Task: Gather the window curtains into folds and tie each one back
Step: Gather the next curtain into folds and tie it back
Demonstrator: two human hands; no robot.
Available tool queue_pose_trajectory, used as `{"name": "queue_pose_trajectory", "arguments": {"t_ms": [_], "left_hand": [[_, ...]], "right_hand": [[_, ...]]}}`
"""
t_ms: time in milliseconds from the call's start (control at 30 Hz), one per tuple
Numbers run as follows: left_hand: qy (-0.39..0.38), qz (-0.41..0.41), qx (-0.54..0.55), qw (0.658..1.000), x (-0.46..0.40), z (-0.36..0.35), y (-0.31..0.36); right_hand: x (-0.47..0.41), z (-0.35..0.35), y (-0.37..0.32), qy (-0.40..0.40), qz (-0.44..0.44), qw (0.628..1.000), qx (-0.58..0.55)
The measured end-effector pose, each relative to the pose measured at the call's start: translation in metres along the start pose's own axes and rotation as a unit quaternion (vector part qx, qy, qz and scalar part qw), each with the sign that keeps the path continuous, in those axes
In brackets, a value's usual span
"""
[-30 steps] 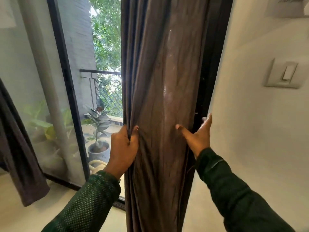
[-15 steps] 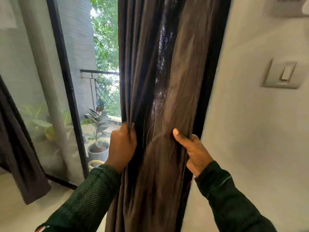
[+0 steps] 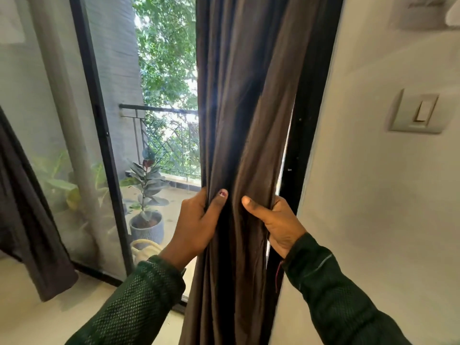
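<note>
A brown curtain (image 3: pixel 246 145) hangs in the middle of the view, just left of the dark door frame (image 3: pixel 311 120) and the white wall (image 3: pixel 373 195) on the right. It is bunched into narrow vertical folds where the two hands meet it.

The left hand (image 3: pixel 196 225) grips the curtain's left edge: its fingers curl round behind the cloth and its thumb (image 3: pixel 219 200) presses on the front. The right hand (image 3: pixel 276 225) grips the right edge the same way, fingers wrapped behind and thumb laid across the front, pointing left. The two thumbs sit near each other, with a few folds of cloth between them. Both arms wear dark green sleeves (image 3: pixel 139 295).

At the far left a second dark curtain (image 3: pixel 29 207) hangs beside the glass panel (image 3: pixel 49 120). Through the open doorway a potted plant (image 3: pixel 146 195) stands on the balcony floor, with a railing (image 3: pixel 154 110) and green trees beyond. A light switch (image 3: pixel 418 110) is mounted on the wall at the right.
</note>
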State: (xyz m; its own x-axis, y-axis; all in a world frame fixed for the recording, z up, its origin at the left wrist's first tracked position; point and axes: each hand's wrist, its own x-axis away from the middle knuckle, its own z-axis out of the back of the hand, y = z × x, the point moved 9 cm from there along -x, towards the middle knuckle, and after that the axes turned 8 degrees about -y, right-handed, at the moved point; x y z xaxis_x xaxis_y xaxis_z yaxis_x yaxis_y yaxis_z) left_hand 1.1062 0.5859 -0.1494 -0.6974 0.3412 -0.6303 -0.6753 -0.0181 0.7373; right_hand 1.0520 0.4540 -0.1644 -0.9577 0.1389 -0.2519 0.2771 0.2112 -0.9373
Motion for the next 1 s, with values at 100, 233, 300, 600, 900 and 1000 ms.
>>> {"name": "queue_pose_trajectory", "arguments": {"t_ms": [100,233,300,600,900,1000], "left_hand": [[-0.005,-0.002,0.006,1.000,0.001,-0.002,0.001],[-0.007,0.021,0.083,0.996,0.001,0.002,-0.004],[-0.028,0.022,0.120,0.992,0.002,0.000,-0.003],[0.044,0.011,0.051,0.998,0.007,0.013,0.002],[0.086,-0.039,-0.009,0.995,0.025,0.020,0.022],[0.046,-0.068,-0.001,0.997,0.029,0.018,0.035]], "right_hand": [[-0.004,-0.014,0.005,-0.022,-0.010,1.000,-0.011],[-0.004,-0.025,0.015,-0.060,-0.044,0.997,0.016],[-0.004,-0.031,0.018,-0.075,-0.047,0.996,0.028],[-0.003,-0.018,0.010,-0.057,-0.017,0.995,0.086],[-0.009,0.002,0.009,0.007,0.013,0.992,0.128],[-0.016,-0.001,0.004,-0.023,0.009,0.997,0.076]]}}
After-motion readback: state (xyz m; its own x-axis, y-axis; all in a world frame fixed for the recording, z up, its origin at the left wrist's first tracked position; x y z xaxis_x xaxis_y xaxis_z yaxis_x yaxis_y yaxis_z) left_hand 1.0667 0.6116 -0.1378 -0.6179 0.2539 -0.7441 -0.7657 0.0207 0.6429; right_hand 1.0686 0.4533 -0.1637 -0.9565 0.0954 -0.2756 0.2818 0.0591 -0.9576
